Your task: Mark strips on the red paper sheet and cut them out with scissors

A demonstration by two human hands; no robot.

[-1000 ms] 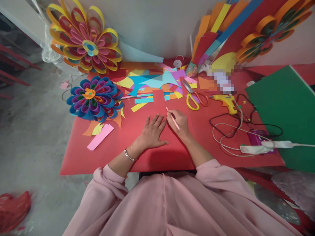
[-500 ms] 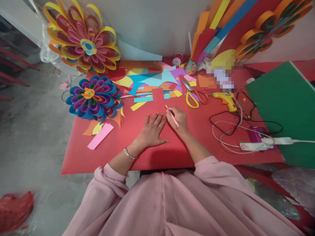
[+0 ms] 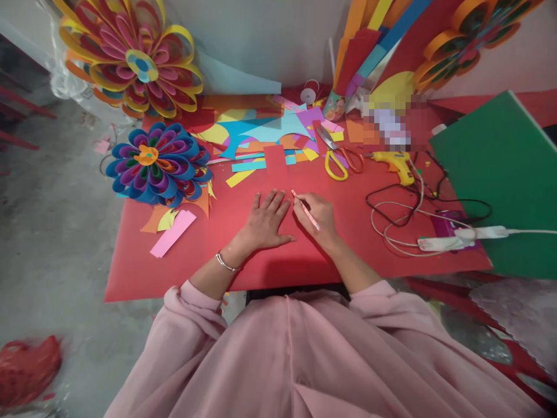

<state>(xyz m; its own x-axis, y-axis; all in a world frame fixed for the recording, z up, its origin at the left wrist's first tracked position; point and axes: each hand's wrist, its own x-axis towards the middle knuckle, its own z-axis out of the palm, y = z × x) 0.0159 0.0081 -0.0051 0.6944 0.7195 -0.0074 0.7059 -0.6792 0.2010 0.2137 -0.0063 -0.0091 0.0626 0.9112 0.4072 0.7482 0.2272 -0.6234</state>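
Observation:
My left hand (image 3: 267, 223) lies flat with fingers spread, pressing on red paper on the red table (image 3: 161, 273). A bracelet circles that wrist. In my right hand (image 3: 317, 217) a pink pencil (image 3: 310, 216) is pinched, its tip pointing up and to the left, near the left fingertips. Just beyond my hands lies a red paper strip (image 3: 275, 162), hard to tell from the red surface at its near end. Scissors (image 3: 334, 154) with one yellow and one red-orange handle rest to the right of this strip.
Coloured paper scraps (image 3: 256, 130) cover the table's back. A blue-purple paper flower (image 3: 156, 165) and pink strips (image 3: 174, 233) are at left. To the right are a yellow glue gun (image 3: 398, 165), tangled cords, a white power strip (image 3: 441, 242) and a green board (image 3: 500, 180).
The whole view has shifted slightly, so the table items sit a little higher and further left. My right hand with the pencil has moved slightly nearer to me, away from the red strip.

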